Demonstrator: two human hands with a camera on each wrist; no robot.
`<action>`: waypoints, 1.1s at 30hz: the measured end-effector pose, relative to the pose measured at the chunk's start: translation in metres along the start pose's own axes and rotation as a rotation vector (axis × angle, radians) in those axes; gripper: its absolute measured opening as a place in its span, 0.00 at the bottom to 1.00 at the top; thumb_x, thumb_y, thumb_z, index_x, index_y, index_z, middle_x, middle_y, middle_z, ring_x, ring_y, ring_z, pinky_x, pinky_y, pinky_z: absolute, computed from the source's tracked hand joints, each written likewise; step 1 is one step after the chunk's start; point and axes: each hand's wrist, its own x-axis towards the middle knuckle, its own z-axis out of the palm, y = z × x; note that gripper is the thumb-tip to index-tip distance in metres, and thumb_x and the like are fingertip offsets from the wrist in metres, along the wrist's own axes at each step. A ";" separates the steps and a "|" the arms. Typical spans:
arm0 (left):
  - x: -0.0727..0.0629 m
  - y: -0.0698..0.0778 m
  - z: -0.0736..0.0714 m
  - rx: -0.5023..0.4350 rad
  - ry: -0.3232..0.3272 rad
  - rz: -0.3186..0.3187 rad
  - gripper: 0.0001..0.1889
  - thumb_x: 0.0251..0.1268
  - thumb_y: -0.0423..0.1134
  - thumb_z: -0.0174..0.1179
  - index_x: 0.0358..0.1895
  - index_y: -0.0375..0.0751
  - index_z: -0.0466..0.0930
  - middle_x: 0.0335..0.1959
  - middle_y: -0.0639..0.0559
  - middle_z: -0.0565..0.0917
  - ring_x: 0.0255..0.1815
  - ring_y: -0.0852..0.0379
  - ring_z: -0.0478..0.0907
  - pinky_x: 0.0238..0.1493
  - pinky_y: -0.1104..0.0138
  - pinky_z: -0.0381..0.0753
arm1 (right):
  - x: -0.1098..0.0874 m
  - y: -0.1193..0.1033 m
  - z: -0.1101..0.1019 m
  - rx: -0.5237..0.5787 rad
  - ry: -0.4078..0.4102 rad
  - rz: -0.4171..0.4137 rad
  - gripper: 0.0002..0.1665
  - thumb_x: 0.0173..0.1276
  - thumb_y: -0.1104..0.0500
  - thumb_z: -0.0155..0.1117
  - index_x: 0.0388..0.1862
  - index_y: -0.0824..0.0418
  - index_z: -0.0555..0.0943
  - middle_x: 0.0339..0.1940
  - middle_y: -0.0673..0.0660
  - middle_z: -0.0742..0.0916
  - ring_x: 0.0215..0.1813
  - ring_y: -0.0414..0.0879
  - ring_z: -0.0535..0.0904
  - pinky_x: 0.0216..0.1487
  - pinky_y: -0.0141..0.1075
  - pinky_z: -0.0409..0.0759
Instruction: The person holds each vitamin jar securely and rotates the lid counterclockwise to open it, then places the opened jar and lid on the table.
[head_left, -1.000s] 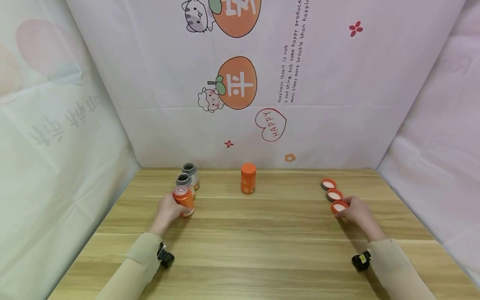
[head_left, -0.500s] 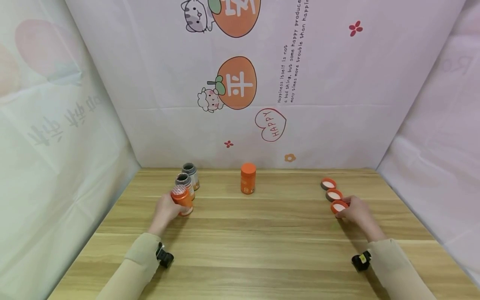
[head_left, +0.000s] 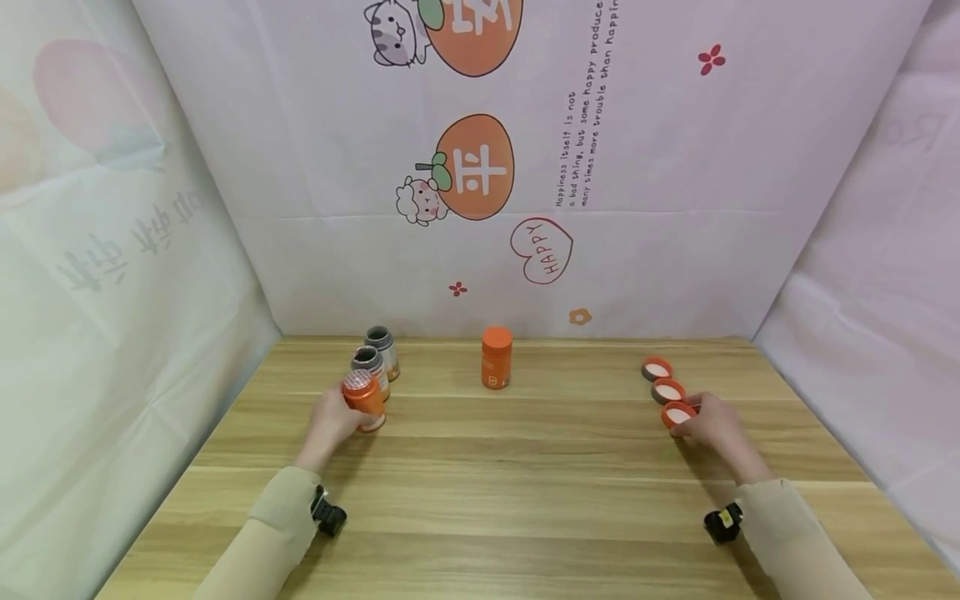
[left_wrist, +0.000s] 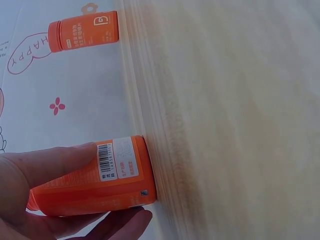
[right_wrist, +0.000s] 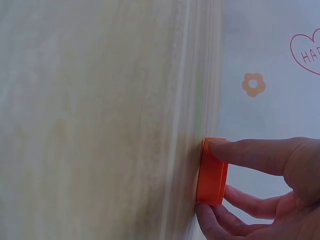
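My left hand (head_left: 330, 422) grips an orange bottle (head_left: 365, 402) with no cap, its top showing a pale patterned surface. In the left wrist view thumb and fingers wrap the bottle (left_wrist: 95, 185) near its barcode label, and its base is at the tabletop. Just behind it stand two grey-necked open bottles, the nearer bottle (head_left: 369, 365) and the farther bottle (head_left: 383, 350). At the right, my right hand (head_left: 712, 422) pinches an orange cap (head_left: 678, 414) that lies with its white inside up. Two more caps lie behind it in a row, a middle cap (head_left: 667, 391) and a far cap (head_left: 657, 368).
A capped orange bottle (head_left: 496, 358) stands upright at the back middle of the wooden table (head_left: 510, 500). A printed white cloth (head_left: 637, 250) rises behind the table's back edge, with more cloth along both sides.
My left hand has shifted the orange bottle slightly leftward, and it has stayed there over the last half second. The right hand and the caps keep their places.
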 end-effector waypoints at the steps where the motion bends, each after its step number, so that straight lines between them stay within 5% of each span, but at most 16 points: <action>1: 0.000 0.000 0.000 -0.003 -0.005 0.002 0.32 0.41 0.33 0.71 0.53 0.24 0.71 0.49 0.29 0.79 0.49 0.36 0.77 0.55 0.47 0.72 | 0.000 0.000 0.000 -0.001 0.002 -0.003 0.41 0.50 0.59 0.73 0.57 0.80 0.67 0.52 0.78 0.76 0.49 0.66 0.73 0.48 0.54 0.72; 17: -0.017 -0.002 -0.012 0.046 -0.069 -0.051 0.30 0.49 0.38 0.68 0.53 0.23 0.69 0.47 0.28 0.78 0.46 0.39 0.77 0.47 0.49 0.76 | -0.011 0.006 -0.003 0.055 0.003 -0.033 0.41 0.52 0.60 0.72 0.59 0.81 0.66 0.51 0.79 0.77 0.50 0.68 0.74 0.48 0.53 0.74; 27: -0.034 -0.002 -0.020 0.169 -0.107 0.009 0.24 0.52 0.39 0.65 0.49 0.23 0.76 0.47 0.29 0.80 0.47 0.36 0.77 0.50 0.46 0.74 | -0.026 0.008 -0.008 -0.019 -0.025 -0.027 0.45 0.55 0.52 0.70 0.58 0.83 0.65 0.52 0.80 0.76 0.52 0.71 0.73 0.48 0.54 0.74; 33: -0.045 0.001 -0.018 0.246 -0.120 0.042 0.19 0.54 0.41 0.63 0.46 0.30 0.80 0.39 0.38 0.84 0.35 0.48 0.78 0.41 0.52 0.77 | -0.038 0.004 -0.008 -0.069 -0.023 -0.043 0.45 0.58 0.47 0.67 0.57 0.85 0.66 0.51 0.80 0.77 0.52 0.72 0.73 0.48 0.56 0.75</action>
